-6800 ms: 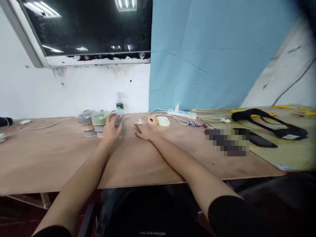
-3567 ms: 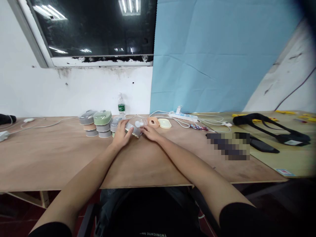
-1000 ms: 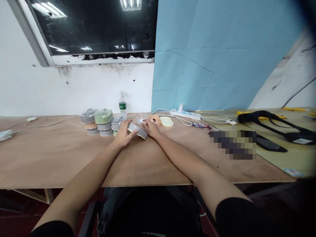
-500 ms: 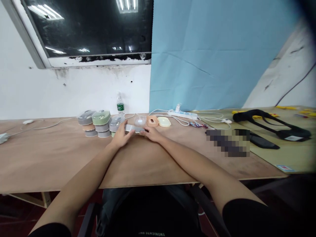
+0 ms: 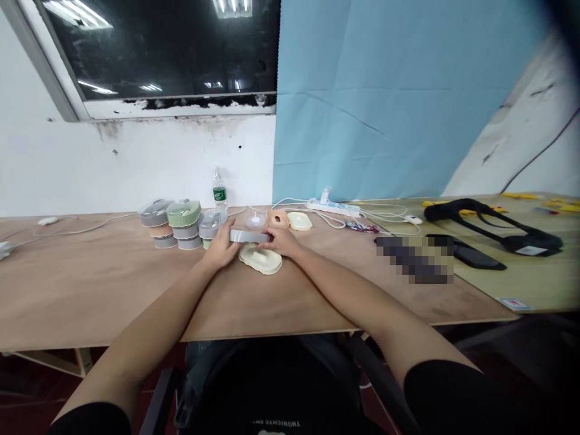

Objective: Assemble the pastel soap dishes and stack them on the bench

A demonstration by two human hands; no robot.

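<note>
In the head view, the person's left hand [image 5: 221, 248] is partly closed, thumb and fingers gripping the left end of a shallow grey plastic container piece with rounded ends [image 5: 248, 236]. The right hand [image 5: 283, 241], curled to a similar degree, grips its right end, so the grey piece lies level between both hands; whether it touches the brown wooden tabletop [image 5: 136, 296] cannot be told. Just in front of it, nearer the person, a cream oval plastic piece with a wavy rim [image 5: 261, 261] lies on the tabletop. Behind the hands are a clear plastic piece [image 5: 256, 217], an orange plastic piece with an oval opening [image 5: 278, 219] and a pale yellow shallow oval tray [image 5: 299, 221]. Left of the hands stand a green-topped stack of rounded plastic boxes [image 5: 183, 212] and a grey-topped stack [image 5: 156, 212].
</note>
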